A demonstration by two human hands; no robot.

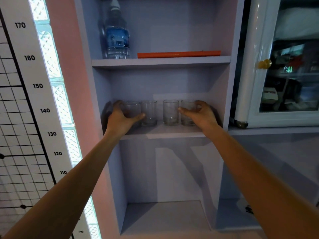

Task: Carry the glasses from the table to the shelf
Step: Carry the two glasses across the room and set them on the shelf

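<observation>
1. Four clear glasses stand upright in a row on the middle shelf [164, 132], centre of the frame.
2. Left hand [120, 116] wraps the far-left glass [133, 108]: thumb across its front, fingers curled round the far side.
3. Right hand [201, 113] wraps the far-right glass [188, 106] the same way: thumb in front, fingers curled behind.
4. Second glass [149, 112] sits just beside the far-left one. The third glass [170, 112] sits just beside the far-right one, and a gap splits the two pairs.
5. Whether the held glasses rest on the board, cannot tell.
6. Shelf above, upper centre: a water bottle [117, 35] at left, an orange book [178, 54] lying flat beside it.
7. Left edge: a height chart [37, 85]. Right edge: a glass cabinet door [293, 66].
</observation>
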